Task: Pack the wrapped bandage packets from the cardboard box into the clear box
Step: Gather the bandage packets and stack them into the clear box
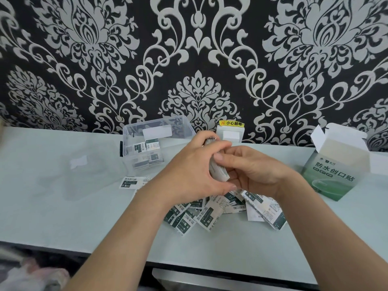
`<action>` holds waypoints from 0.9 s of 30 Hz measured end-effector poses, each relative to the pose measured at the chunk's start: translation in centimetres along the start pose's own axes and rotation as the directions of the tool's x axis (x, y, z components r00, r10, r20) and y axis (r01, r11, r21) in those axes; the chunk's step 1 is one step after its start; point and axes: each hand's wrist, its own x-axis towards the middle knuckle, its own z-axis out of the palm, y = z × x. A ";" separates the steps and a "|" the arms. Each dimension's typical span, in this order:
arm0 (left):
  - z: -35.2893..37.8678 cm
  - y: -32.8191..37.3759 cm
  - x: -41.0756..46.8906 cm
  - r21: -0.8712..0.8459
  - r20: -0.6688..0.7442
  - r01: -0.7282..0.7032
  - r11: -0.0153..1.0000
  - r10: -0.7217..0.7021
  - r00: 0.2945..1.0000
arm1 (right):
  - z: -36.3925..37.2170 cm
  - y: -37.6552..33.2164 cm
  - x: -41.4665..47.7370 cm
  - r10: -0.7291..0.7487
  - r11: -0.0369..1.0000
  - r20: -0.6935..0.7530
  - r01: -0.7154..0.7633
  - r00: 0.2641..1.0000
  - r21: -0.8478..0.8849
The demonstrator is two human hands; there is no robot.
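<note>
My left hand [196, 166] and my right hand [255, 171] together grip a stack of wrapped bandage packets [218, 172], held on edge above the table's middle. Under my hands lies a loose pile of white and green packets [212, 215]. One single packet [127, 182] lies apart to the left. The clear box [151, 141] stands behind my left hand near the wall, open, with several packets on its bottom. The green and white cardboard box [333, 171] stands at the right with its top flaps open.
The clear lid [84, 175] lies flat on the pale table [63, 217] left of the clear box. A white wall socket cover with a yellow warning label [230, 131] sits behind my hands. The table's front edge runs close below the pile.
</note>
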 end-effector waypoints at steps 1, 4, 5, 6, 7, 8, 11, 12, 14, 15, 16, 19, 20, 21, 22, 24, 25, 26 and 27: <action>-0.1 -0.1 0.0 0.008 0.004 0.006 1.000 -0.006 1.000 | 0.2 -0.1 0.0 -0.012 1.000 -0.007 0.012 1.000 0.007; -0.4 -0.3 0.0 0.017 -0.005 0.011 1.000 -0.011 1.000 | 0.6 -0.2 0.5 -0.042 0.999 -0.043 0.042 0.998 0.015; -0.8 -0.4 -0.1 -0.002 -0.015 0.016 1.000 -0.016 1.000 | 0.7 -0.3 0.9 -0.048 0.999 -0.059 0.048 0.997 0.002; -1.2 -0.5 -0.2 -0.040 -0.031 0.020 0.999 -0.021 0.999 | 0.9 -0.6 1.2 -0.055 0.998 -0.075 0.054 0.996 -0.016; -1.7 -0.6 -0.3 -0.096 -0.051 0.018 0.995 -0.023 0.998 | 1.1 -0.9 1.5 -0.067 0.997 -0.092 0.063 0.993 -0.039; -2.4 -0.9 -0.3 -0.155 -0.083 0.014 0.988 -0.027 0.996 | 1.4 -1.4 1.8 -0.081 0.995 -0.108 0.074 0.991 -0.070; -4.8 -2.3 -0.5 -0.258 -0.280 0.040 0.965 -0.114 0.953 | 2.3 -3.4 3.3 -0.148 0.959 -0.141 0.107 0.979 -0.264; -5.7 -3.0 -0.4 -0.247 -0.361 0.067 0.967 -0.156 0.920 | 2.6 -4.1 4.1 -0.173 0.928 -0.154 0.109 0.973 -0.356; -7.7 -4.9 0.0 -0.149 -0.436 0.191 0.970 -0.238 0.868 | 3.4 -5.7 6.0 -0.219 0.840 -0.181 0.091 0.959 -0.535; -8.6 -6.1 0.3 -0.044 -0.414 0.276 0.960 -0.269 0.870 | 3.7 -6.4 7.1 -0.234 0.777 -0.182 0.071 0.955 -0.626; -9.2 -7.2 0.6 0.092 -0.356 0.347 0.934 -0.294 0.887 | 4.0 -7.0 8.3 -0.233 0.697 -0.177 0.038 0.956 -0.716; -9.6 -10.4 2.1 0.387 -0.166 0.355 0.851 -0.315 0.935 | 5.2 -7.7 11.9 -0.138 0.424 -0.170 -0.097 0.976 -0.901; -9.2 -11.0 2.5 0.426 -0.107 0.328 0.843 -0.313 0.944 | 5.5 -7.4 12.8 -0.090 0.341 -0.181 -0.140 0.979 -0.930; -8.9 -11.5 2.9 0.463 -0.061 0.303 0.833 -0.311 0.948 | 5.8 -7.0 13.8 -0.044 0.260 -0.194 -0.177 0.980 -0.949; -8.6 -11.8 3.2 0.500 -0.026 0.284 0.818 -0.313 0.949 | 6.1 -6.6 14.8 -0.011 0.188 -0.212 -0.206 0.977 -0.960; -8.2 -12.3 3.8 0.555 0.017 0.249 0.794 -0.311 0.950 | 6.4 -5.9 16.2 0.015 0.065 -0.245 -0.246 0.969 -0.967; -8.2 -12.5 4.0 0.576 0.042 0.231 0.784 -0.311 0.949 | 6.4 -5.7 16.6 0.020 0.018 -0.258 -0.258 0.966 -0.966; -8.3 -12.5 4.1 0.596 0.069 0.213 0.774 -0.314 0.947 | 6.5 -5.5 17.0 0.020 -0.023 -0.270 -0.269 0.963 -0.963; -8.3 -12.6 4.2 0.612 0.097 0.198 0.766 -0.321 0.942 | 6.5 -5.3 17.4 0.015 -0.069 -0.281 -0.279 0.960 -0.958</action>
